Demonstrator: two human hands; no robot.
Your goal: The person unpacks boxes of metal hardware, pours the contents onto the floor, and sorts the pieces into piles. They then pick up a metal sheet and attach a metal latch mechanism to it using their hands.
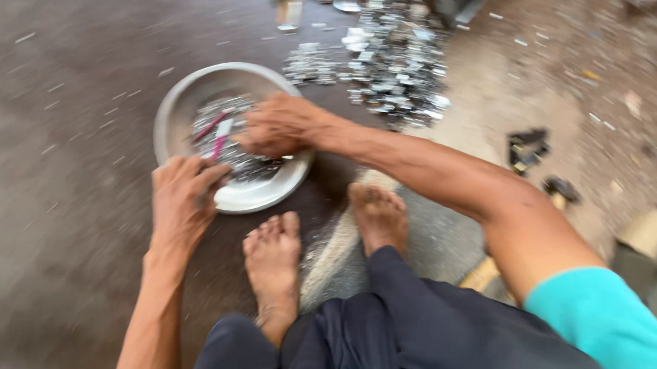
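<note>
Our left hand (182, 200) grips the metal bowl's (177, 108) near rim; our right hand (278, 125), fingers curled, rests on the small metal pieces (232, 114) inside.

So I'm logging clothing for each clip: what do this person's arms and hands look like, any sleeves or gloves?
Both hands are bare: no gloves, rings or watch show on the left hand or right hand. The forearms are uncovered too. A turquoise short sleeve covers the right upper arm. The left arm shows no sleeve in view. The picture is blurred.

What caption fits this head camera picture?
Both hands, left hand and right hand, reach into a metal bowl of small shiny metal pieces.
</note>
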